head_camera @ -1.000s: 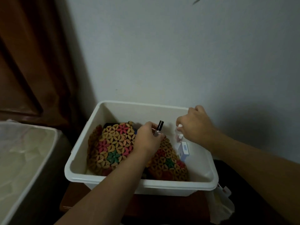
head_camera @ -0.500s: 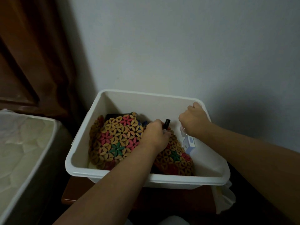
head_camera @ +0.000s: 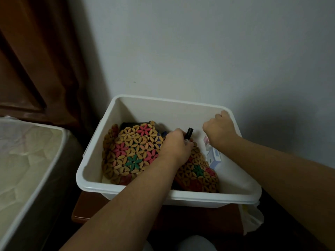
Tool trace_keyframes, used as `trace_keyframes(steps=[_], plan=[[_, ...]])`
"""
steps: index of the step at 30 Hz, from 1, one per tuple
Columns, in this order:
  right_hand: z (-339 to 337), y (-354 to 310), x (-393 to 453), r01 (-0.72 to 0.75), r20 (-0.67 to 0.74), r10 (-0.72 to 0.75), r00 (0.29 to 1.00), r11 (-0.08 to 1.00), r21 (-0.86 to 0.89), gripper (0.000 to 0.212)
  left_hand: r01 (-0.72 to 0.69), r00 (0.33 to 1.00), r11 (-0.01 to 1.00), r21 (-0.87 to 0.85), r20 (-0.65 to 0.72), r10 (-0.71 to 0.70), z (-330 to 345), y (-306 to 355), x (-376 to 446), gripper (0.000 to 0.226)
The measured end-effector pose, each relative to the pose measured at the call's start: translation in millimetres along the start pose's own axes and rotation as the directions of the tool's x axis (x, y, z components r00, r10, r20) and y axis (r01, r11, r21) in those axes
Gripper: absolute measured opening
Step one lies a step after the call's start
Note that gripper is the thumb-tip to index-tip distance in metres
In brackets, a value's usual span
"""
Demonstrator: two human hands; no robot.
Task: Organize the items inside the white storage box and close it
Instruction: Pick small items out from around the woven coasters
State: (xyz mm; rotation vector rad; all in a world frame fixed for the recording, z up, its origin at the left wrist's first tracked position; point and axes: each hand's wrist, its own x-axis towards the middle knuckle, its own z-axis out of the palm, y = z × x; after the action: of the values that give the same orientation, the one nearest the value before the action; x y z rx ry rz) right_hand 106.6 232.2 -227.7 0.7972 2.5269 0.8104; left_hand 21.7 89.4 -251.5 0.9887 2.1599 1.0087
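Your left hand [head_camera: 175,145] gripped a small black-capped bottle [head_camera: 188,134], its long axis nearly upright, cap tilted toward one o'clock. Your right hand [head_camera: 219,131] lay at three o'clock from it, fingers curled; what they held, I could not tell. Both were inside the white storage box [head_camera: 126,189]. Beneath your left hand lay a flower-patterned beaded bag [head_camera: 134,153]; a small white-and-blue carton [head_camera: 214,156] stood at the right wall, nearer your right hand.

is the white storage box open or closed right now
Open. The white storage box has no lid on it; both hands reach inside over the flower-patterned beaded bag, and no lid shows in view.
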Motion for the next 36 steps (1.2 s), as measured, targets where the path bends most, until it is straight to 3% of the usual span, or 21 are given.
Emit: trace_keyframes(steps=[3,5,7,9,11,17,21,25,36], plan=[[-5.3,11.5,0.5,-0.002,-0.063,0.007,0.998,0.996,0.087,0.019,0.006,1.0,1.0,0.0,0.008,-0.006,-0.2,-0.9,-1.0,0.036],[-6.8,20.3,-0.2,0.025,-0.121,0.027,0.992,0.914,0.405,0.01,0.01,1.0,1.0,-0.015,0.011,-0.01,-0.4,-1.5,-0.9,0.038],[-10.2,25.7,-7.4,0.053,-0.096,0.047,0.994,0.56,0.827,0.012,0.006,1.0,0.999,-0.037,0.019,-0.005,-0.7,-1.6,-0.7,0.044],[-11.3,28.4,-17.0,0.09,-0.099,0.023,0.995,0.24,0.967,0.013,-0.011,0.999,0.998,-0.061,0.033,0.013,-0.2,-0.9,-0.5,0.05],[-9.7,29.3,-25.1,0.127,-0.124,-0.026,0.992,0.167,0.978,0.014,-0.031,0.998,0.998,-0.063,0.051,0.034,1.0,-0.1,-0.5,0.052],[-8.4,33.3,-26.8,0.091,-0.071,-0.102,0.992,0.212,0.973,0.019,-0.063,0.995,0.996,-0.057,0.072,0.067,3.1,1.3,-1.2,0.059],[-4.8,37.4,-17.5,0.032,-0.079,0.091,0.993,0.438,0.898,0.016,-0.046,0.979,0.99,0.133,0.201,0.019,4.6,2.5,-1.5,0.054],[-2.3,26.3,-4.2,-0.026,-0.06,0.108,0.992,0.658,0.752,0.017,-0.047,0.939,0.944,0.327,0.336,-0.07,6.4,2.2,-0.6,0.054],[21.6,-0.3,26.0,-0.102,-0.001,0.12,0.993,0.848,0.52,0.013,-0.013,0.933,0.933,0.359,0.341,-0.118,10.3,-3.4,4.3,0.046]])
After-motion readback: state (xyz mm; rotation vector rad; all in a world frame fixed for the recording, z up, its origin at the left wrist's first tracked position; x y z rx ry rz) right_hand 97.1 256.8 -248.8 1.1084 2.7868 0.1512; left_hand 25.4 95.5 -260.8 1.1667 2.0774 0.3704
